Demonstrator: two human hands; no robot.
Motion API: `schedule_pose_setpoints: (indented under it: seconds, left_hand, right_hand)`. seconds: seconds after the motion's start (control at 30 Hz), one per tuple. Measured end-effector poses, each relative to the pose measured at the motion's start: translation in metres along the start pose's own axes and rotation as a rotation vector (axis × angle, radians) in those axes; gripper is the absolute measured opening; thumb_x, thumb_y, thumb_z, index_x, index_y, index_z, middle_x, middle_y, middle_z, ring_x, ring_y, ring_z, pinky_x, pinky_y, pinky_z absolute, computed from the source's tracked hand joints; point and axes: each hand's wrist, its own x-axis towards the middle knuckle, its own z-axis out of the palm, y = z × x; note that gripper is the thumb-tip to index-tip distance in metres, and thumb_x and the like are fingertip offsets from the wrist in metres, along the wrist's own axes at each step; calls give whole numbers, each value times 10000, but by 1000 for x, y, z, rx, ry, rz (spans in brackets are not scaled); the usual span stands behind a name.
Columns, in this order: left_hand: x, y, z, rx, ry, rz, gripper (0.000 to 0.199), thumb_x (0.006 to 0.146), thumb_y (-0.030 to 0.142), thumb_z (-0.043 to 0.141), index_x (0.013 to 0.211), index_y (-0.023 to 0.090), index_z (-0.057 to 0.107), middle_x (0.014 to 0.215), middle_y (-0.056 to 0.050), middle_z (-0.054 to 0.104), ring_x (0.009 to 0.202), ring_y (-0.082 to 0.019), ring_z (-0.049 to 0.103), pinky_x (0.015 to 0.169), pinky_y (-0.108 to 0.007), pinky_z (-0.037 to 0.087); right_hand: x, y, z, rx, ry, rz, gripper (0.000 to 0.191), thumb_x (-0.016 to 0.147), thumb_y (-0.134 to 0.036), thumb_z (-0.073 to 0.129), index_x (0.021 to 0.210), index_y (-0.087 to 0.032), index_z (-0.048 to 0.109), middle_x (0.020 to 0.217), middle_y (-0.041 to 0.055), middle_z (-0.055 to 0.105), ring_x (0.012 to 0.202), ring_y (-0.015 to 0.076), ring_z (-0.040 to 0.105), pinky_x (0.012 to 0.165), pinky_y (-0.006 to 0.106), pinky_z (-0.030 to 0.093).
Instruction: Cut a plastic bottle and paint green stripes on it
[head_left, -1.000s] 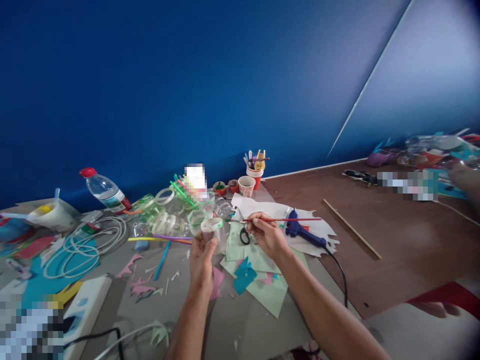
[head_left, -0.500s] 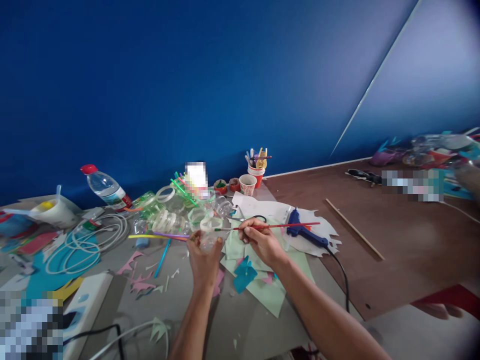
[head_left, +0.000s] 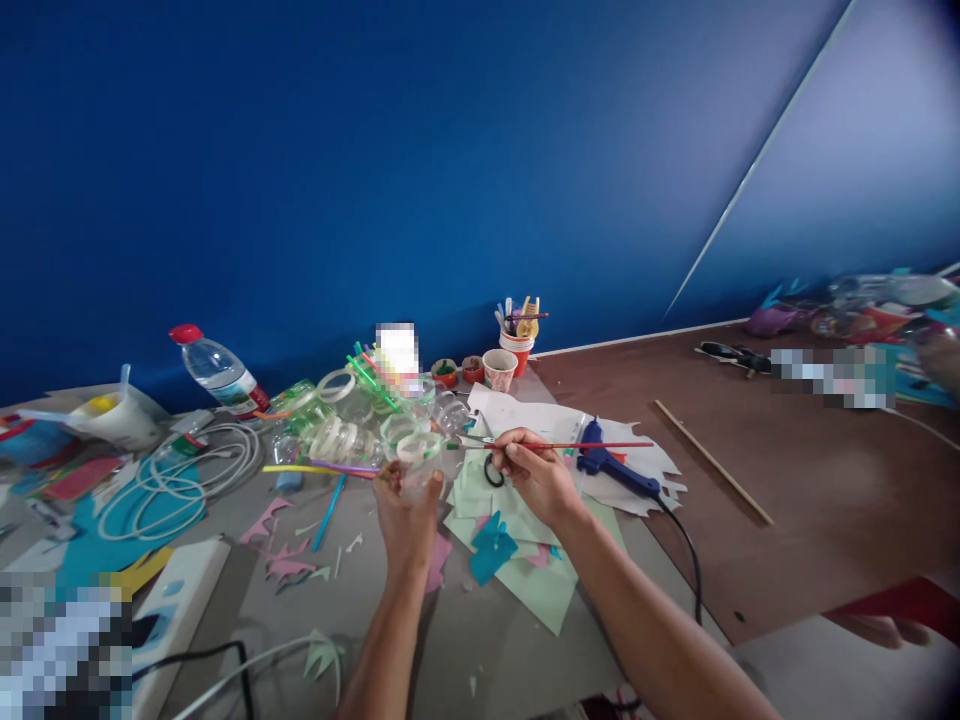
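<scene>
My left hand [head_left: 407,515] is closed round a clear plastic bottle piece [head_left: 420,462] with a whitish rim and its round opening facing up. In my right hand [head_left: 538,475] is a thin red paintbrush [head_left: 600,445], pinched near its middle and held almost level. Its green-tipped bristles point left, close to the rim of the bottle piece but seemingly apart from it. Scissors [head_left: 493,470] with black handles lie partly hidden behind my right hand, on pale green paper sheets [head_left: 536,595]. Small paint pots [head_left: 444,373] stand by the wall beyond.
A blue glue gun [head_left: 611,460] with a black cord lies right of my hands. Cut bottles and straws crowd the left, near a capped water bottle [head_left: 219,375]. A power strip [head_left: 180,610], coiled white cable [head_left: 187,480] and wooden stick [head_left: 712,460] lie around. Another person's hand [head_left: 941,355] shows far right.
My right hand has lifted the paintbrush slightly and shifted it right, uncovering more of the scissors' black handle. My left hand keeps its hold on the bottle piece. The view has shifted slightly.
</scene>
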Motion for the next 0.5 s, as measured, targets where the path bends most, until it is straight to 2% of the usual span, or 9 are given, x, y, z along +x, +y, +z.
schedule_pose_setpoints:
  seconds: [0.1,0.13,0.23,0.5]
  left_hand:
    - [0,2,3,341,98,74,511,638,357,740,1052,206,481,1019,-55,566,986,-230,572,862,-402,445]
    - [0,3,3,396,107,88,504,642,366,733,1046,203,480,1010,-56,562,988,-234,571,861,-408,448]
    - [-1,5,5,429,112,117,494,641,383,727,1030,204,482,991,-61,559,989,-254,568,852,-424,452]
    - [-2,2,2,361,63,132,493,670,408,721,1055,214,481,1048,-88,557,1022,-265,553,857,-417,452]
  right_hand:
    - [-4,3,4,-6,-51,8,162,701,-328,727,751,-177,695,613,20,631,536,112,469,503,246,324]
    - [-5,5,6,-17,-64,13,156,707,-323,723,754,-176,698,617,19,633,538,108,470,509,243,325]
    - [-5,8,7,-55,-74,14,132,733,-305,697,772,-179,701,624,13,632,539,100,464,520,239,325]
    - [4,4,-6,-73,13,-20,114,745,-280,673,779,-173,690,623,9,618,538,102,464,510,237,329]
